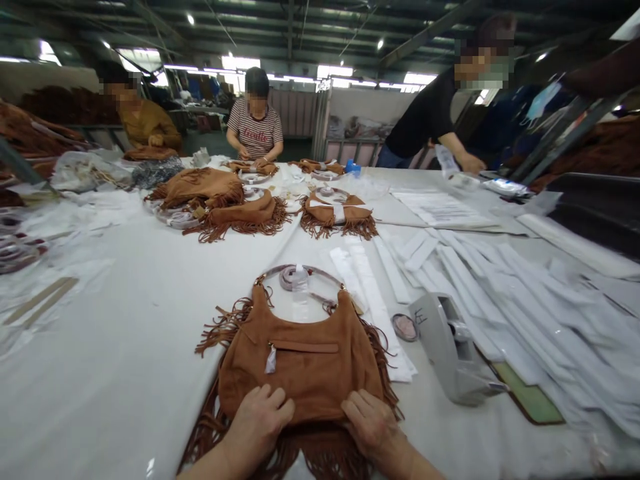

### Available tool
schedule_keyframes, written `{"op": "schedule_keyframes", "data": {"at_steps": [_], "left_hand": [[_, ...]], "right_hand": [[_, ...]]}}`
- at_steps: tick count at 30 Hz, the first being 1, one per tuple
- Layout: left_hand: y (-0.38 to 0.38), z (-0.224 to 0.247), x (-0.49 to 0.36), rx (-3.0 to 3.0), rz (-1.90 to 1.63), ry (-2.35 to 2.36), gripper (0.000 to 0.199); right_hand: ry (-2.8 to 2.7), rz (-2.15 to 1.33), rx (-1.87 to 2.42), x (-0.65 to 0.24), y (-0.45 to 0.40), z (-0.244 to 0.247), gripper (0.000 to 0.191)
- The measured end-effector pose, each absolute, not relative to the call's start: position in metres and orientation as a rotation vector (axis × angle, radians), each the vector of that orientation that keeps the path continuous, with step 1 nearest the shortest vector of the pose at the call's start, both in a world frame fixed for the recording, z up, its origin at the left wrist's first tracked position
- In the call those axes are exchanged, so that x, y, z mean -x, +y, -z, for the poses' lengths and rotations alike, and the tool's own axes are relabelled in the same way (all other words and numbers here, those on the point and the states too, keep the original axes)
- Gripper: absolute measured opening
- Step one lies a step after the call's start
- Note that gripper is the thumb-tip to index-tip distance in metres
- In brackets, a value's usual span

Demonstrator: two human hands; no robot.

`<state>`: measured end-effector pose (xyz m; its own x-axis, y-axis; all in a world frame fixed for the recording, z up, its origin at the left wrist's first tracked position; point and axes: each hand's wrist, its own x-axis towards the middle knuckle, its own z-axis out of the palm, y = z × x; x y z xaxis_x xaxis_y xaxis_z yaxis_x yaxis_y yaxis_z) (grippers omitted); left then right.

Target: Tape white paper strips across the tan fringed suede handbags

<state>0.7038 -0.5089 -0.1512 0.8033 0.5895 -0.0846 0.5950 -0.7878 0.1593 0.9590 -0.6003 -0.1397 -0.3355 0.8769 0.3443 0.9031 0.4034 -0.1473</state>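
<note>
A brown fringed handbag (pixel 305 360) lies flat on the white table in front of me, its handle (pixel 273 270) pointing away. My left hand (pixel 263 417) grips its lower left edge with curled fingers, and my right hand (pixel 370 420) does the same at the lower right. Long fringe spreads out at both sides and below the bottom edge. A zip pocket with a wrapped pull (pixel 271 360) runs across the bag's upper face. Inside the handle's loop sits a coiled strap (pixel 287 277) with a clear plastic strip (pixel 300 293) over it.
To the right stand a grey tape dispenser (pixel 455 353) and a small round roll (pixel 405 327), beside many white strips (pixel 545 320). More fringed bags (pixel 337 213) lie farther back. A paper sheet (pixel 435 207) rests at the back right. Three co-workers are across the table, one (pixel 256 123) in stripes.
</note>
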Motion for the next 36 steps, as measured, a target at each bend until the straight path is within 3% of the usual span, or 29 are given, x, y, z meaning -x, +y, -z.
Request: {"op": "schedule_keyframes", "data": {"at_steps": [5,9,20,24,26,31,36], "left_hand": [[-0.500,0.151,-0.679,-2.781,-0.157,1.113,0.012],[-0.495,0.152,-0.676,-2.740,-0.261,1.261,0.026],[-0.469,0.151,-0.697,-2.623,0.020,1.308,0.047],[-0.475,0.127,-0.703,-2.667,0.010,1.332,0.038],[-0.479,0.116,-0.710,-2.778,-0.067,1.164,0.031],[-0.476,0.123,-0.734,-2.925,-0.151,0.349,0.046],[-0.469,0.149,-0.737,-2.911,-0.076,0.374,0.059]], "right_hand": [[-2.283,0.126,1.507,-0.964,-0.585,0.146,0.017],[-2.242,0.083,1.590,-0.964,-0.579,0.152,0.021],[-2.068,-0.267,2.099,-0.952,-0.554,0.140,0.042],[-2.070,-0.307,2.225,-0.947,-0.548,0.131,0.045],[-2.080,-0.293,2.230,-0.944,-0.548,0.131,0.045],[-2.028,-0.319,2.147,-0.945,-0.554,0.136,0.039],[-1.675,-0.301,2.171,-0.981,-0.561,0.122,0.054]]}}
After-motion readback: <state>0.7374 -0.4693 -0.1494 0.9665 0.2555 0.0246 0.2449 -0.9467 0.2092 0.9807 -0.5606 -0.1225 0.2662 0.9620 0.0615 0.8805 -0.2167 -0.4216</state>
